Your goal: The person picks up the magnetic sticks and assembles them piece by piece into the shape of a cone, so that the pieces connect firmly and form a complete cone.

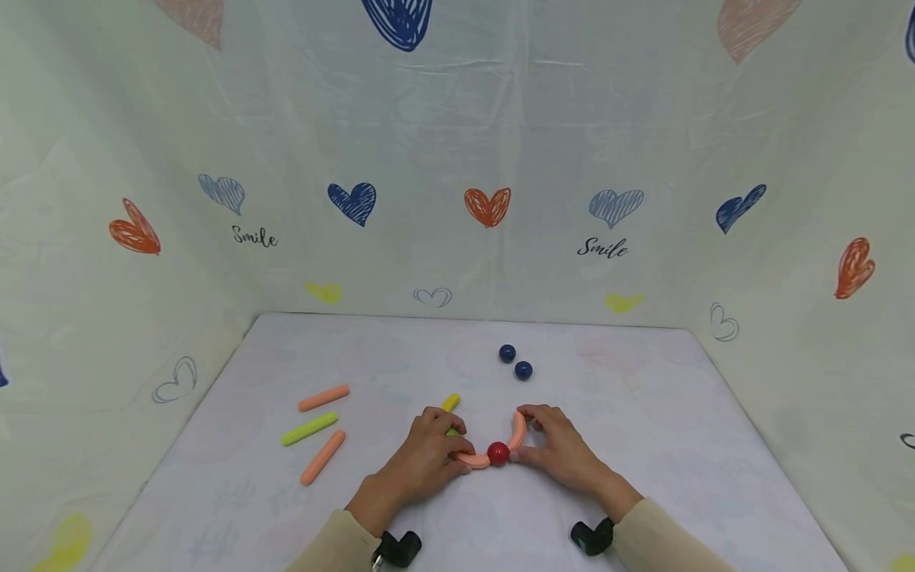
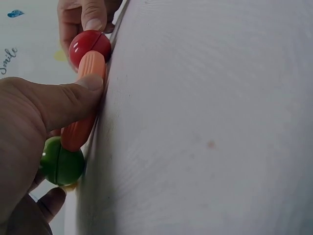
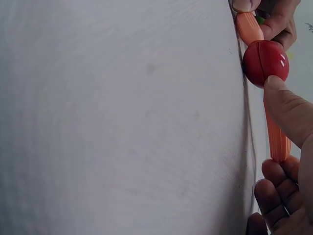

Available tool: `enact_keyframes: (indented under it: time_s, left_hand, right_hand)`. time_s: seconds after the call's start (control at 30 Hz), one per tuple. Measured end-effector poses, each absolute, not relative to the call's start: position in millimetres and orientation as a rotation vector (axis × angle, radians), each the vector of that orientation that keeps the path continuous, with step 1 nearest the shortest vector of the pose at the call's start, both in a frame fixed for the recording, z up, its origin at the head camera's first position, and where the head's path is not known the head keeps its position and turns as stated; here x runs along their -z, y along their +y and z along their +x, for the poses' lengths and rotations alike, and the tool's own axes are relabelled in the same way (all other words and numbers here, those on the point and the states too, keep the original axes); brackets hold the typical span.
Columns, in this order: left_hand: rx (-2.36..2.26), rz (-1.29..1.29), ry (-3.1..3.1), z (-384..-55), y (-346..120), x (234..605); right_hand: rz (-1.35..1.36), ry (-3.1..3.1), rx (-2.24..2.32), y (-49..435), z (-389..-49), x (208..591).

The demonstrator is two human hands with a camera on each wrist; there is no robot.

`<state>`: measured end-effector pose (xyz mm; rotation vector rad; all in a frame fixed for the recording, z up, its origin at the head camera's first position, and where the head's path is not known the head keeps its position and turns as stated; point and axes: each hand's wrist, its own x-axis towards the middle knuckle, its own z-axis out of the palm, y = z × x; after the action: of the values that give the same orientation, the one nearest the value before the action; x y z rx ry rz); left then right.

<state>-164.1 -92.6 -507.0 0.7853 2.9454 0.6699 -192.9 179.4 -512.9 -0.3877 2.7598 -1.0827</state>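
A red ball (image 1: 498, 454) joins two curved orange rods on the table. The left hand (image 1: 422, 454) pinches the left orange rod (image 2: 83, 125), thumb along its side. At that rod's other end sits a green ball (image 2: 66, 164), mostly covered by the left hand in the head view. Beyond the left fingers a yellow rod (image 1: 451, 402) sticks out. The right hand (image 1: 565, 451) grips the right orange rod (image 1: 518, 429) between thumb and fingers. In the right wrist view its thumb lies where this rod meets the ball, and fingertips touch the rod's far end.
Two dark blue balls (image 1: 507, 353) lie behind the hands. To the left are an orange rod (image 1: 324, 398), a yellow-green rod (image 1: 310, 429) and another orange rod (image 1: 323, 457). A heart-printed curtain (image 1: 543, 143) encloses the white table (image 1: 643, 397) at the back and sides.
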Motion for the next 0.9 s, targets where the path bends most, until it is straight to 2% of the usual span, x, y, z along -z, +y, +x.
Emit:
enact_keyframes:
  time_s: [0.9]
  left_hand:
    - [-0.666, 0.790, 2.910, -157.7, -83.4, 503.8]
  right_hand:
    - [-0.366, 2.726, 1.123, 175.4, -192.1, 508.0]
